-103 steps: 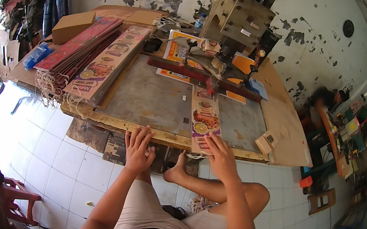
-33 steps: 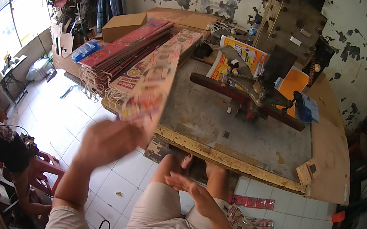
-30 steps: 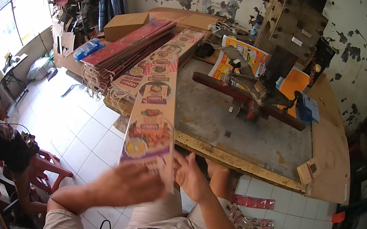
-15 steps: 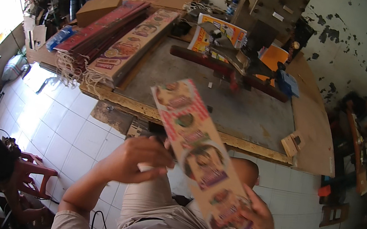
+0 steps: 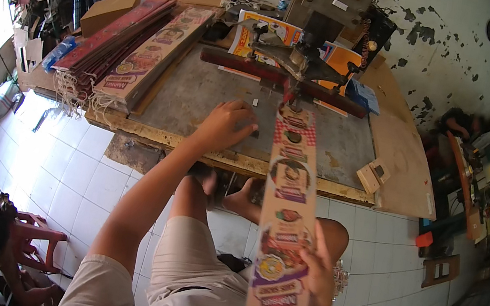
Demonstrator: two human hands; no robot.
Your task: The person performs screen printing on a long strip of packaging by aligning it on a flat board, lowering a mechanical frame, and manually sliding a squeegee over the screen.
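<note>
In my right hand (image 5: 322, 266) is a long, stiff beige strip (image 5: 289, 209) printed with food pictures, its fingers gripping the near right edge. The strip points away from me. Its far end, with red checks, overlaps the grey tabletop in front of the red bar of a press (image 5: 283, 81). My left hand (image 5: 227, 125) is over the table's grey plate (image 5: 203, 91), fingers loosely stretched and thumb apart, holding nothing. A small white block (image 5: 255, 102) lies just beyond its fingers.
At the table's left lie a stack of beige printed strips (image 5: 151, 56) and a pile of dark red strips (image 5: 116, 34), both with white strings. A wooden block (image 5: 373, 174) sits by the right front edge. A red stool (image 5: 36, 241) stands lower left, near another person.
My left hand has moved forward from beside the strip to above the table. My right hand has swung the strip nearly straight, its far end now toward the press.
</note>
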